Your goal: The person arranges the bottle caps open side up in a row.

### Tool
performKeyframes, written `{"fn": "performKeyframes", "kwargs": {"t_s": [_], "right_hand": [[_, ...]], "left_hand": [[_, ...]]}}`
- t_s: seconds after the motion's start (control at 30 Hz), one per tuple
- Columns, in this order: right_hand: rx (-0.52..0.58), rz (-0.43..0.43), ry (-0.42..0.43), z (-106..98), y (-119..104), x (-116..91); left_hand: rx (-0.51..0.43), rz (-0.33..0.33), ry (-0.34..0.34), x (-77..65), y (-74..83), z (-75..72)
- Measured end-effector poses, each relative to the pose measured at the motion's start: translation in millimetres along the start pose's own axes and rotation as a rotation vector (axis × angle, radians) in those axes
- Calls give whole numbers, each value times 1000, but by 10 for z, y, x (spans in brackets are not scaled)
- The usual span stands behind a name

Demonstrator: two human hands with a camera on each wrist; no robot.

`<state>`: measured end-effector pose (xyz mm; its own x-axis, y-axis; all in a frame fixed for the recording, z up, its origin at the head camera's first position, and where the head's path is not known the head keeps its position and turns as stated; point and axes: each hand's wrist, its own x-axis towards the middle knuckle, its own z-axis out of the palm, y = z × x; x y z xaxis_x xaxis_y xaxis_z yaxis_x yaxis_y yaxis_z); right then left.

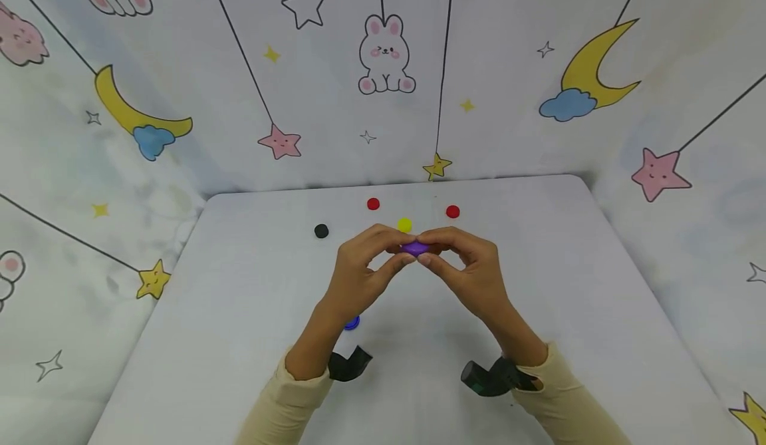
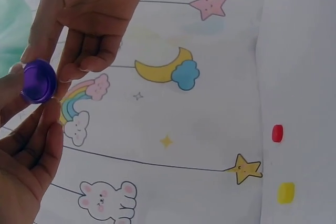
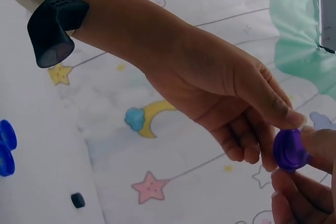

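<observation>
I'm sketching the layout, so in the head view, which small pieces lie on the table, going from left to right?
Black piece → blue plastic, partly hidden → left red piece → yellow piece → right red piece.

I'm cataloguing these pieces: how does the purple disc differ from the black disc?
The purple disc is pinched between left hand and right hand; the black disc lies untouched on the white table. In the head view, the purple disc looks tilted and narrow; the black disc shows its round face. Both are round.
</observation>
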<state>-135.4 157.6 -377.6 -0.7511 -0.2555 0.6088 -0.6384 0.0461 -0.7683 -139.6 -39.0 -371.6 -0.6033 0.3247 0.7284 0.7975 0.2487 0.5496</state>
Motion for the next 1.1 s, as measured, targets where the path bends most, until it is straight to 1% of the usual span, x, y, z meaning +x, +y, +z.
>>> {"fn": "performKeyframes", "kwargs": {"t_s": [0.1,0.23,0.33,0.4,0.47,0.53,0.6,0.73,0.83,0.9,0.97,1.03,1.1], "right_hand": [[-39,13,31,50,22,-29],[-126,6,54,125,42,-74],[-218,-35,46,170,73,-111],[-264,-84,32,200,90,-127],[-297,-127,20,223,101,-136],[-319,-154,9,239,105,-143],[-336,-158,-4,243,103,-153],[-367,-149,-55,253,113,-174],[-372,-131,-89,263,133,-191],[-360,-106,-102,267,151,-207],[-342,-82,-110,268,169,-224],[-321,-69,-120,269,188,-245],[-300,-67,-135,274,220,-268]], "left_hand": [[24,-26,46,-47,-21,52],[56,-95,98,-98,-15,94],[69,-168,122,-126,-25,111],[61,-216,132,-142,-37,113],[42,-270,127,-157,-39,106],[14,-322,107,-177,-39,93],[-24,-374,80,-207,-36,80],[-146,-469,49,-298,-39,60],[-253,-521,42,-369,-46,54],[-296,-540,16,-415,-56,41],[-323,-552,-37,-470,-67,10],[-313,-544,-108,-534,-80,-36],[-282,-522,-169,-599,-92,-85]]}}
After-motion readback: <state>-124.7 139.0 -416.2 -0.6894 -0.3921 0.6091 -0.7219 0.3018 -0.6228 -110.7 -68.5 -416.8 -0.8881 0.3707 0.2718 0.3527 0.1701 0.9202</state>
